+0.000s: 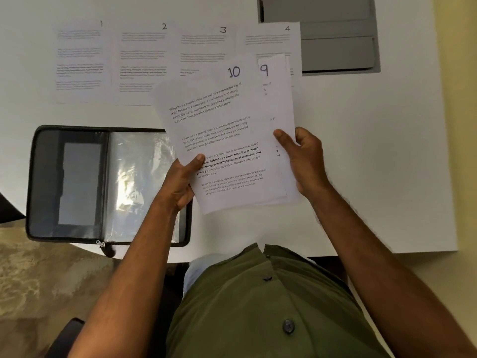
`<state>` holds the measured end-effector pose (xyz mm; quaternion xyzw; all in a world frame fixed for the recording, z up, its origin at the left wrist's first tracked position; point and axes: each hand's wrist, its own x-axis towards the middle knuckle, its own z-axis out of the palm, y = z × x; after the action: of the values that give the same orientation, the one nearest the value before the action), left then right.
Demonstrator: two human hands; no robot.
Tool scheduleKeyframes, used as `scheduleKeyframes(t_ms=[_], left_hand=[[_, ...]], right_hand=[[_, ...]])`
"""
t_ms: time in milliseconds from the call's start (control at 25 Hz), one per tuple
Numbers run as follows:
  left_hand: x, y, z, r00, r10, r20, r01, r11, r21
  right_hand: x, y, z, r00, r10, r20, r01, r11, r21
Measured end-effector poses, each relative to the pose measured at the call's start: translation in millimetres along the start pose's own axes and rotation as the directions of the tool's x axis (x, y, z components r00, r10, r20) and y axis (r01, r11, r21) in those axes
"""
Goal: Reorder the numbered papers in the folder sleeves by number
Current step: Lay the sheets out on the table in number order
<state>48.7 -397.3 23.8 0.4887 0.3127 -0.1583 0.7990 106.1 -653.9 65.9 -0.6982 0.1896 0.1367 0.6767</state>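
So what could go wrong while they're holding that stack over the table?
Sheet 10 is fanned off sheet 9, held only near the lower edges by the left hand and right hand; loose sheets might slip and mix. The stack overhangs sheets 3 and 4, so lowering it could disturb the laid-out row.

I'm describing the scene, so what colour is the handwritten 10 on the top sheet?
Dark blue-black ink on the white paper 10, seen in the head view.

We look from head height, forward and steeply down. Both hands point(307, 161) sit close below us, the table point(374, 164) beyond them.
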Motion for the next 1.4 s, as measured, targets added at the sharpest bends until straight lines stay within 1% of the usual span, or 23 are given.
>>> scheduleKeyframes(t_ms=[80, 160, 320, 400, 640, 920, 1000, 1040, 1120, 1160, 1200, 1280, 1400], left_hand=[[4, 2, 7, 1.000, -0.001, -0.008, 0.001, 1.000, 0.007], [6, 2, 12, 1.000, -0.004, 0.001, 0.004, 1.000, 0.016], [6, -1, 21, 1.000, -0.019, 0.003, 0.019, 1.000, 0.023], [5, -3, 23, 1.000, -0.023, 0.011, 0.023, 0.999, 0.029], [-1, -9, 24, 1.000, -0.021, 0.012, 0.020, 1.000, 0.013], [-8, -14, 18, 1.000, -0.023, -0.013, 0.023, 1.000, -0.007], [-10, -16, 18, 1.000, -0.025, -0.012, 0.025, 1.000, -0.014], [-10, -16, 18, 1.000, -0.026, -0.010, 0.026, 1.000, -0.011], [-11, -17, 19, 1.000, -0.027, 0.002, 0.027, 1.000, 0.002], [-11, -17, 19, 1.000, -0.027, 0.010, 0.027, 1.000, 0.007], [-11, -17, 19, 0.999, -0.027, 0.018, 0.027, 1.000, 0.009], [-10, -18, 20, 0.999, -0.030, 0.034, 0.030, 1.000, 0.008], [-9, -19, 23, 0.999, -0.043, 0.027, 0.043, 0.999, 0.014]], right_hand=[[7, -2, -13, 1.000, -0.001, -0.021, 0.000, 1.000, -0.020], [12, -2, -25, 1.000, -0.013, 0.001, 0.013, 1.000, -0.029], [16, 0, -38, 0.998, 0.009, 0.056, -0.010, 1.000, 0.024], [16, 3, -40, 0.998, -0.001, 0.061, 0.000, 1.000, 0.018], [10, 5, -42, 0.979, -0.204, -0.032, 0.195, 0.966, -0.168], [1, 12, -37, 0.917, -0.398, 0.007, 0.388, 0.889, -0.245], [2, 15, -36, 0.926, -0.376, 0.021, 0.369, 0.896, -0.246], [4, 15, -35, 0.943, -0.331, 0.033, 0.329, 0.913, -0.242], [6, 15, -33, 0.984, -0.160, 0.076, 0.172, 0.968, -0.184], [7, 15, -33, 0.991, -0.074, 0.108, 0.089, 0.985, -0.148], [7, 16, -32, 0.991, -0.023, 0.128, 0.040, 0.991, -0.126], [8, 17, -32, 0.993, 0.007, 0.120, 0.005, 0.995, -0.098], [8, 16, -33, 0.997, 0.039, 0.062, -0.039, 0.999, 0.002]])
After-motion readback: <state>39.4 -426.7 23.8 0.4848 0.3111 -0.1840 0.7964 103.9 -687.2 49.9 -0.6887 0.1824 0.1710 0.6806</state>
